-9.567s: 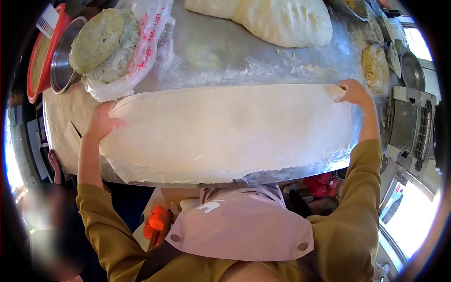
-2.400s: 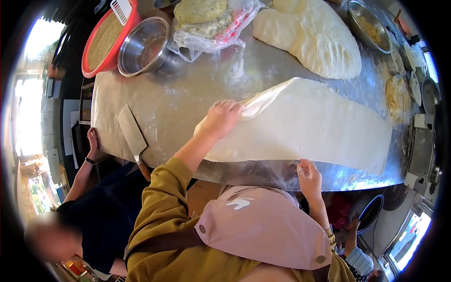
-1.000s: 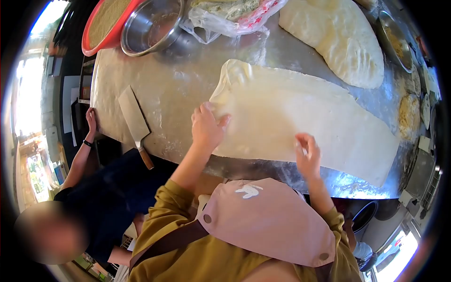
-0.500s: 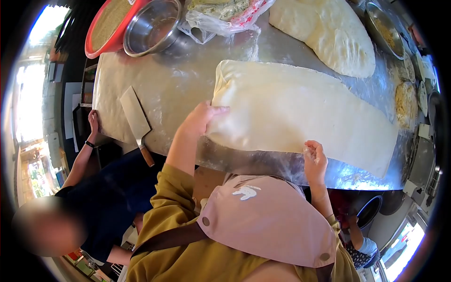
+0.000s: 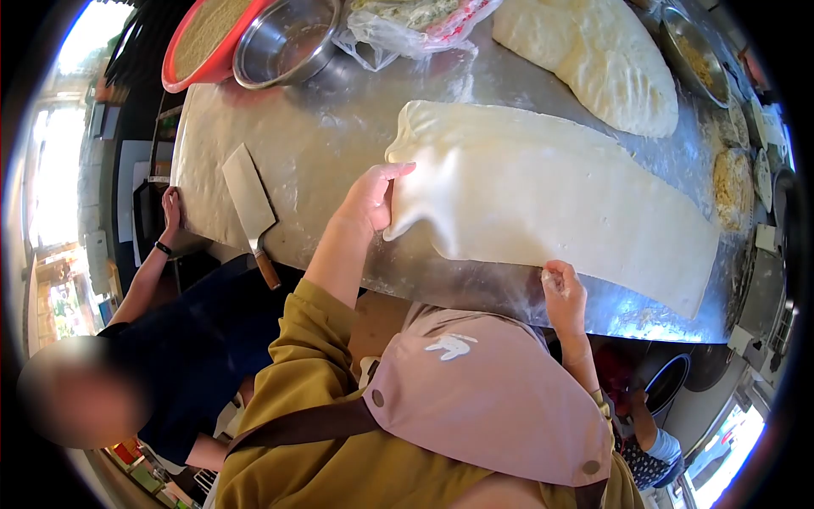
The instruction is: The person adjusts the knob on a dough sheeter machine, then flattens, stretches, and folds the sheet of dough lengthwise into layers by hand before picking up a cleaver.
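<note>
A long, flat sheet of pale dough (image 5: pixel 551 187) lies lengthwise across the metal table in front of me. My left hand (image 5: pixel 373 197) grips its left edge, thumb on top, and the dough puckers into folds beside it. The front left corner of the sheet is drawn up into a wavy edge. At the front edge of the sheet is my right hand (image 5: pixel 564 297), its floury fingers curled closed; what they hold, if anything, is hidden. Left of my left hand, a cleaver (image 5: pixel 248 195) with a wooden handle lies flat on the table.
A thick slab of dough (image 5: pixel 593 68) rests at the back right. Along the back stand a red basin (image 5: pixel 174 64) of tan powder, a steel bowl (image 5: pixel 246 59) and a plastic bag (image 5: pixel 373 42). A co-worker's hand (image 5: pixel 171 208) touches the table's left end.
My left hand has moved up and slightly right with the dough's left edge, which now bunches into folds. My right hand has shifted slightly left and down. The view has shifted a little.
</note>
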A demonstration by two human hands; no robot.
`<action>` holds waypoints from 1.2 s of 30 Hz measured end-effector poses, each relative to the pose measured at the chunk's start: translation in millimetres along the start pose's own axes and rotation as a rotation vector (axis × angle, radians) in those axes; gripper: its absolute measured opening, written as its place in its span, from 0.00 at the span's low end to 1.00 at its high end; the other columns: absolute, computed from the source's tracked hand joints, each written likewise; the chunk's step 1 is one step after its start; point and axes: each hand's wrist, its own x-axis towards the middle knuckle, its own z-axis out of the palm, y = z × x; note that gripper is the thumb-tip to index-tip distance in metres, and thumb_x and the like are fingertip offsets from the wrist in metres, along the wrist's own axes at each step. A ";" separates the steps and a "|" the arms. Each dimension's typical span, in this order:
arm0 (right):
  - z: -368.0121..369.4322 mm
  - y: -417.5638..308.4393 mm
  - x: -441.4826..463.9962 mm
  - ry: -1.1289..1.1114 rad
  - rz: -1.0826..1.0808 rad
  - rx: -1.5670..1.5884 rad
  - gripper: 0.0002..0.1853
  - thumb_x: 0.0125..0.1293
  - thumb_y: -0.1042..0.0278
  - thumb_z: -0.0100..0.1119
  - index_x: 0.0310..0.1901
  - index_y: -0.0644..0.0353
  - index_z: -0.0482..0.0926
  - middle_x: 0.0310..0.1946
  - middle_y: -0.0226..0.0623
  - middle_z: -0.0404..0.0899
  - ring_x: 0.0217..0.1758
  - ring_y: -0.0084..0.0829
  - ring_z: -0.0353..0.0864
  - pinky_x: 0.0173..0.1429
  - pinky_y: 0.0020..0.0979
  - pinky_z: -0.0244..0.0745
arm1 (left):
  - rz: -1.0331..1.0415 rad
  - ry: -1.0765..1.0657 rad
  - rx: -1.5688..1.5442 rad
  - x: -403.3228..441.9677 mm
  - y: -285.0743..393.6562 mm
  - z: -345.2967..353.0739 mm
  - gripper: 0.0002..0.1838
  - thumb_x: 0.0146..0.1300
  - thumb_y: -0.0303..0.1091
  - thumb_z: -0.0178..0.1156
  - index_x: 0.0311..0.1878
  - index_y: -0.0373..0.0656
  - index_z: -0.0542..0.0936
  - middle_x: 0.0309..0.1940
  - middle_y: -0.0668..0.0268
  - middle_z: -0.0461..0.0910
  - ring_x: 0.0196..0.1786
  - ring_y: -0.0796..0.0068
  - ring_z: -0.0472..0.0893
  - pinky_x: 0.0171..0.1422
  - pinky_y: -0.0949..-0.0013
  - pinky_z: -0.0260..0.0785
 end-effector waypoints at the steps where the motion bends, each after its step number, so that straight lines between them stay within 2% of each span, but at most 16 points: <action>1: -0.1 -0.9 -0.2 0.001 -0.020 -0.008 0.10 0.67 0.73 0.61 0.49 0.63 0.80 0.39 0.38 0.84 0.40 0.26 0.83 0.47 0.28 0.77 | 0.018 0.016 0.040 -6.0 4.4 6.0 0.27 0.64 0.30 0.61 0.65 0.34 0.70 0.58 0.55 0.78 0.60 0.60 0.78 0.67 0.56 0.70; 5: -1.4 -1.8 3.7 -0.019 0.015 -0.012 0.10 0.67 0.73 0.61 0.49 0.63 0.80 0.40 0.39 0.85 0.40 0.28 0.84 0.48 0.29 0.78 | 0.134 0.111 0.409 -5.9 14.2 1.5 0.28 0.61 0.28 0.64 0.64 0.36 0.72 0.56 0.56 0.79 0.59 0.63 0.79 0.66 0.59 0.70; 8: -4.0 -1.2 6.5 -0.035 0.024 -0.030 0.10 0.67 0.73 0.61 0.49 0.63 0.80 0.40 0.40 0.85 0.41 0.28 0.84 0.48 0.29 0.78 | 0.213 0.190 1.029 0.6 39.4 -18.3 0.25 0.55 0.33 0.72 0.56 0.36 0.78 0.48 0.59 0.83 0.51 0.65 0.82 0.56 0.62 0.74; 11: -5.7 0.3 8.6 -0.045 0.023 -0.049 0.10 0.68 0.73 0.60 0.49 0.64 0.80 0.40 0.39 0.85 0.41 0.27 0.84 0.48 0.29 0.78 | 0.145 0.317 1.339 7.5 56.6 -35.5 0.29 0.56 0.40 0.73 0.58 0.36 0.78 0.45 0.62 0.84 0.48 0.69 0.83 0.57 0.67 0.72; 14: -5.3 -2.2 9.1 -0.047 0.047 -0.047 0.10 0.69 0.73 0.60 0.49 0.65 0.80 0.39 0.38 0.85 0.41 0.26 0.84 0.47 0.27 0.78 | 0.242 0.546 1.522 -2.0 34.0 -35.2 0.30 0.54 0.50 0.74 0.52 0.35 0.80 0.40 0.59 0.86 0.41 0.69 0.84 0.50 0.66 0.74; 16: -3.4 0.7 5.5 -0.051 0.125 -0.014 0.10 0.70 0.72 0.59 0.49 0.66 0.80 0.38 0.37 0.85 0.40 0.26 0.84 0.47 0.27 0.78 | 0.181 0.429 1.369 -8.0 21.7 -43.9 0.31 0.55 0.52 0.72 0.52 0.36 0.80 0.38 0.59 0.86 0.41 0.69 0.84 0.49 0.66 0.74; 17: -2.5 1.6 0.9 -0.093 0.246 0.128 0.11 0.71 0.71 0.58 0.50 0.67 0.79 0.39 0.38 0.84 0.41 0.26 0.84 0.47 0.27 0.79 | 0.147 0.369 1.291 -11.3 14.9 -47.7 0.32 0.56 0.54 0.72 0.53 0.36 0.80 0.38 0.59 0.85 0.40 0.69 0.84 0.49 0.66 0.74; 18: -1.6 1.7 -4.1 -0.138 0.365 0.269 0.12 0.72 0.70 0.57 0.50 0.68 0.79 0.40 0.38 0.84 0.41 0.26 0.84 0.47 0.27 0.79 | 0.110 0.374 1.295 -21.1 13.8 -39.2 0.26 0.60 0.47 0.72 0.52 0.35 0.80 0.40 0.63 0.84 0.42 0.77 0.81 0.47 0.70 0.73; 19: 0.1 -1.2 -7.5 -0.184 0.482 0.408 0.12 0.72 0.69 0.56 0.51 0.68 0.79 0.40 0.39 0.83 0.41 0.26 0.84 0.48 0.26 0.79 | 0.205 0.348 1.260 -21.8 4.3 -49.4 0.26 0.60 0.45 0.71 0.53 0.35 0.80 0.41 0.63 0.84 0.41 0.77 0.81 0.47 0.70 0.73; 21: 4.5 -22.2 -14.2 -0.284 0.610 0.489 0.15 0.74 0.67 0.55 0.53 0.70 0.77 0.44 0.41 0.82 0.44 0.28 0.83 0.49 0.27 0.79 | 0.400 0.295 1.187 -19.0 -11.5 -70.4 0.25 0.61 0.41 0.71 0.56 0.35 0.79 0.42 0.64 0.84 0.40 0.77 0.80 0.46 0.71 0.73; 22: 6.9 -30.2 -17.0 -0.332 0.675 0.528 0.16 0.74 0.66 0.54 0.54 0.70 0.76 0.45 0.42 0.82 0.46 0.29 0.83 0.50 0.27 0.79 | 0.374 0.325 1.158 -18.4 -13.2 -73.9 0.26 0.61 0.39 0.71 0.58 0.35 0.78 0.43 0.64 0.84 0.40 0.77 0.80 0.45 0.71 0.73; 24: 14.5 -28.5 -15.6 -0.359 0.676 0.640 0.18 0.74 0.65 0.54 0.58 0.71 0.73 0.49 0.44 0.80 0.50 0.31 0.82 0.54 0.28 0.78 | 0.322 0.378 1.100 -18.6 -14.9 -71.3 0.27 0.62 0.36 0.71 0.61 0.35 0.75 0.45 0.64 0.83 0.40 0.78 0.80 0.45 0.71 0.73; 27: 22.3 -37.2 -9.8 -0.365 0.690 0.814 0.22 0.74 0.64 0.54 0.61 0.72 0.69 0.54 0.46 0.78 0.55 0.34 0.80 0.59 0.30 0.76 | 0.075 0.351 1.162 -20.6 -4.7 -55.7 0.29 0.64 0.37 0.68 0.65 0.36 0.72 0.50 0.63 0.82 0.46 0.75 0.82 0.49 0.71 0.75; 30: 29.6 -45.5 -1.7 -0.398 0.704 0.951 0.24 0.74 0.63 0.54 0.63 0.72 0.67 0.56 0.47 0.77 0.57 0.36 0.79 0.61 0.32 0.75 | 0.183 0.148 0.383 -16.9 -11.1 -51.8 0.31 0.66 0.38 0.65 0.68 0.38 0.68 0.56 0.62 0.79 0.55 0.70 0.81 0.53 0.66 0.78; 33: 32.1 -49.5 -1.3 -0.423 0.703 0.977 0.24 0.74 0.63 0.55 0.63 0.71 0.67 0.56 0.46 0.76 0.57 0.36 0.79 0.60 0.33 0.75 | 0.092 -0.056 0.040 -36.0 -6.9 -24.2 0.32 0.68 0.37 0.62 0.72 0.40 0.63 0.62 0.62 0.75 0.61 0.65 0.79 0.57 0.58 0.78; 36: 33.8 -47.3 -0.6 -0.443 0.671 0.982 0.24 0.74 0.62 0.55 0.63 0.71 0.67 0.55 0.46 0.77 0.56 0.35 0.79 0.60 0.33 0.76 | 0.134 -0.038 0.292 -38.3 -22.2 -28.9 0.32 0.67 0.37 0.64 0.70 0.40 0.63 0.57 0.65 0.79 0.59 0.68 0.79 0.54 0.52 0.77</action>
